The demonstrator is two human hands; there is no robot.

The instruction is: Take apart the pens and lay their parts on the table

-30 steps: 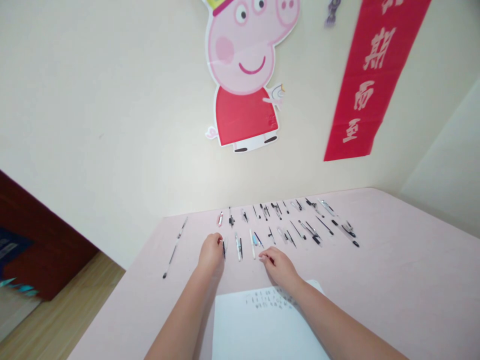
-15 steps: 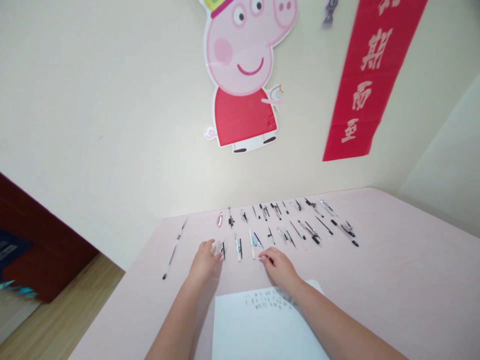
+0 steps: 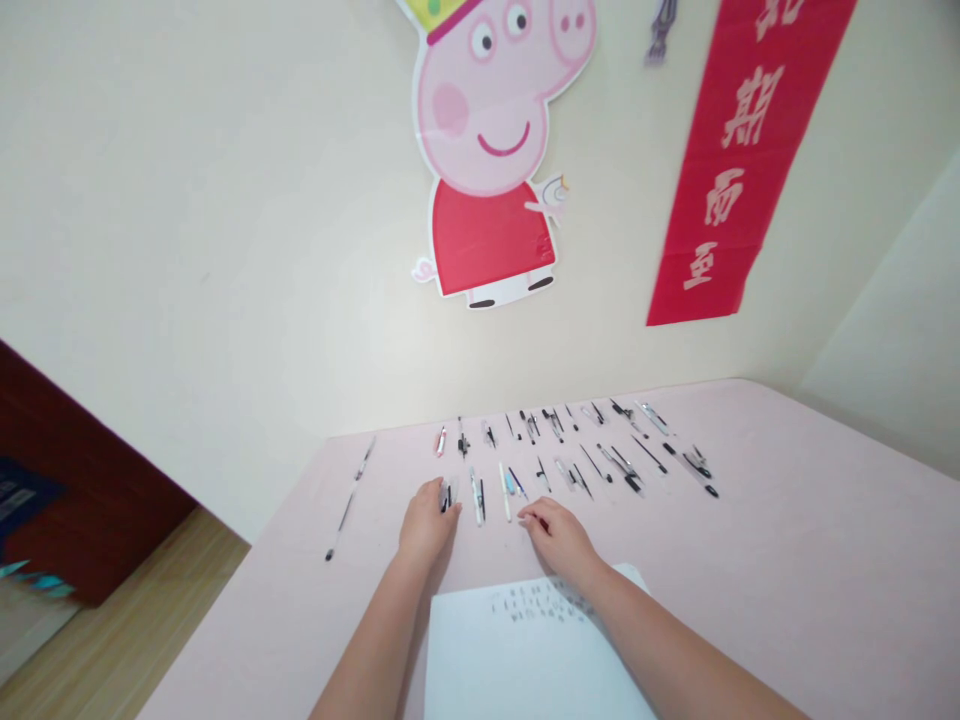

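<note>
My left hand (image 3: 429, 520) rests on the table with thumb and fingers apart, around a small group of clear and black pen parts (image 3: 449, 494). It touches or nearly touches them; a firm grip does not show. To its right lie a white pen (image 3: 475, 497) and a thin black refill (image 3: 483, 500). My right hand (image 3: 556, 533) lies with curled fingers near a white stick-like pen part (image 3: 505, 492) and a light blue piece (image 3: 510, 482). Whatever its fingers hold, if anything, is hidden. Below it is a white sheet (image 3: 517, 665) with small handwriting near the top.
Two rows of disassembled pens and refills (image 3: 586, 470) spread over the pink table (image 3: 787, 560). A long pen with a black end (image 3: 346, 510) lies apart at left. Behind stands a wall with a pink pig cutout (image 3: 491, 240) and a red banner (image 3: 705, 220).
My left hand has shifted right, bringing its fingers around the clear and black pen parts. My right hand has stayed almost still. The view has tilted slightly.
</note>
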